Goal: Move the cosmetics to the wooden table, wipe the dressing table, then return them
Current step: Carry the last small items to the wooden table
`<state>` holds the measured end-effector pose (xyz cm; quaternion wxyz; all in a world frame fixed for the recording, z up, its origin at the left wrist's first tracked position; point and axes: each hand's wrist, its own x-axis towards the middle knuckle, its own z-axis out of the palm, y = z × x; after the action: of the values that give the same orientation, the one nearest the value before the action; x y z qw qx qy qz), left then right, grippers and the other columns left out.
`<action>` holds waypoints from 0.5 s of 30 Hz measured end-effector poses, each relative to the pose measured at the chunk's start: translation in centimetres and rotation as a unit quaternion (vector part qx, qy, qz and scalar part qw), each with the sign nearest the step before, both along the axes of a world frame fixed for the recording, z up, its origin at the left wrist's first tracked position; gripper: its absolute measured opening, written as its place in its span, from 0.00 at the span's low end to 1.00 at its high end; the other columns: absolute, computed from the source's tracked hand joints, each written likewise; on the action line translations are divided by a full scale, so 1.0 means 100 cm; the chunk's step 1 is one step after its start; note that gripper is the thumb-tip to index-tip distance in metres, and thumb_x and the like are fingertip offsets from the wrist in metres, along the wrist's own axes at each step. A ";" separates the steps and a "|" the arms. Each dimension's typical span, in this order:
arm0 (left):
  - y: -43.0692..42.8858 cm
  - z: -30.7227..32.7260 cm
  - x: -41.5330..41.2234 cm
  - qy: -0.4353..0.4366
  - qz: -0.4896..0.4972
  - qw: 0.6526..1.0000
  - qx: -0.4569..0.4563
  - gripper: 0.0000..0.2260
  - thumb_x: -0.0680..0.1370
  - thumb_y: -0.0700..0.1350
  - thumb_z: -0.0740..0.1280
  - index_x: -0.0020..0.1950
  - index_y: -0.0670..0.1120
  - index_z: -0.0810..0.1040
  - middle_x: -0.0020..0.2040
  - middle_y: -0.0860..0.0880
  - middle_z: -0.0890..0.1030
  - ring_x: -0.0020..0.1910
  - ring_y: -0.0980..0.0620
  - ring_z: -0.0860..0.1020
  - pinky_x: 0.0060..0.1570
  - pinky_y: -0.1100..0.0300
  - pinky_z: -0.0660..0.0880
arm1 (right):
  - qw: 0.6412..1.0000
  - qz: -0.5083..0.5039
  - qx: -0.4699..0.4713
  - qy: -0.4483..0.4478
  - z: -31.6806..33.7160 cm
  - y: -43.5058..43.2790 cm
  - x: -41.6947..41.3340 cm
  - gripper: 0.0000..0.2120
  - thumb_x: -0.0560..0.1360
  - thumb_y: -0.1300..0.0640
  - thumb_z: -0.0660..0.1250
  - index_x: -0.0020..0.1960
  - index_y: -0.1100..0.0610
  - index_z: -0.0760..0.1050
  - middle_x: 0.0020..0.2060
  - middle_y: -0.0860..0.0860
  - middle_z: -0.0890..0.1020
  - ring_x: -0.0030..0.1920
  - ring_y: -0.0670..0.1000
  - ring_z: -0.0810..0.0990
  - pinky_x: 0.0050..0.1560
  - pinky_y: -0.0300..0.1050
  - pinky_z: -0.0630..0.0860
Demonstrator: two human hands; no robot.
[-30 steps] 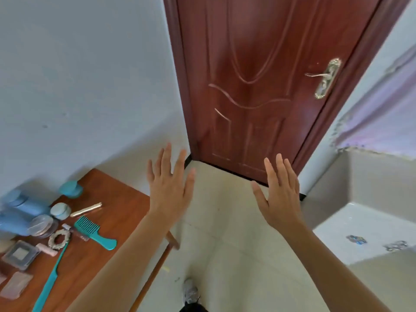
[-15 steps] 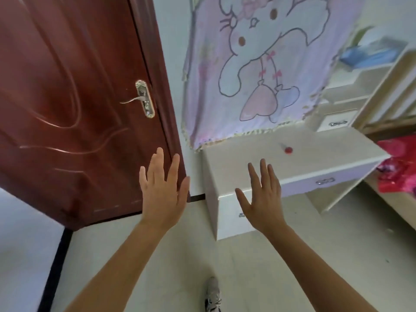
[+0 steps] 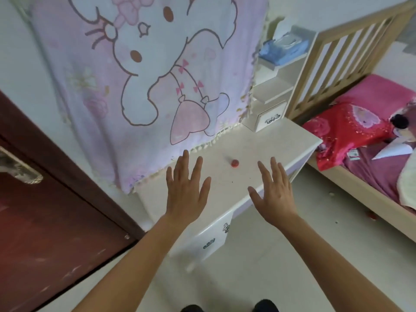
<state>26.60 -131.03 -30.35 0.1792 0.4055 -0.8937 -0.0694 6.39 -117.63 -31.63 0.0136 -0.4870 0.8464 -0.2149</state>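
Observation:
The white dressing table (image 3: pixel 265 145) stands in front of me, its top bare except for one small round red item (image 3: pixel 235 163) near the middle. My left hand (image 3: pixel 185 192) hovers over the table's left part, fingers straight and spread, holding nothing. My right hand (image 3: pixel 273 194) hovers over the front edge to the right, also flat and empty. The red item lies between and a little beyond both hands. The wooden table and the cosmetics are out of view.
A pink cartoon cloth (image 3: pixel 144 82) hangs behind the table. White shelves (image 3: pixel 273 86) with a small drawer and a blue pack (image 3: pixel 283 49) stand at the table's back right. A dark red door (image 3: pixel 45 221) is on the left, a bed with pink bedding (image 3: pixel 371 131) on the right.
My view has swung right from the wooden table with cosmetics, past the door, to the dressing table. Both open hands now hover over its top.

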 end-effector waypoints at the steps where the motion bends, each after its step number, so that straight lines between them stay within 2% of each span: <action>1: -0.009 -0.008 -0.014 -0.013 -0.004 1.000 0.009 0.26 0.83 0.57 0.49 0.78 0.47 0.61 0.80 0.40 0.52 0.78 0.40 0.55 0.73 0.38 0.54 | 1.000 -0.005 0.011 -0.007 -0.006 -0.007 -0.013 0.35 0.79 0.45 0.63 0.80 0.51 0.52 0.80 0.55 0.47 0.80 0.58 0.45 0.76 0.57 0.50; 6: -0.049 -0.065 -0.074 -0.096 0.024 0.992 0.080 0.27 0.83 0.59 0.47 0.80 0.51 0.55 0.81 0.43 0.46 0.79 0.43 0.47 0.76 0.41 0.47 | 0.995 0.019 0.080 -0.055 -0.053 -0.054 -0.076 0.35 0.80 0.46 0.61 0.81 0.50 0.49 0.80 0.55 0.45 0.79 0.57 0.43 0.77 0.55 0.48; 10: -0.080 -0.111 -0.116 -0.166 0.075 0.973 0.145 0.27 0.83 0.60 0.46 0.80 0.51 0.50 0.81 0.43 0.42 0.79 0.43 0.44 0.75 0.42 0.45 | 0.982 0.071 0.135 -0.109 -0.096 -0.115 -0.127 0.34 0.80 0.49 0.62 0.80 0.50 0.49 0.80 0.55 0.45 0.79 0.58 0.45 0.76 0.56 0.52; 15: -0.101 -0.156 -0.160 -0.202 0.168 0.932 0.251 0.27 0.83 0.59 0.47 0.81 0.51 0.49 0.81 0.43 0.42 0.79 0.43 0.43 0.76 0.42 0.46 | 0.953 0.166 0.207 -0.143 -0.142 -0.174 -0.168 0.34 0.79 0.51 0.63 0.80 0.50 0.51 0.79 0.57 0.50 0.77 0.61 0.56 0.72 0.56 0.61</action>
<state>10.64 -141.10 -45.95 -0.1041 0.5870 -0.7831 -0.1769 -10.40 -135.05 -45.82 0.2709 -0.5711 0.7688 -0.0968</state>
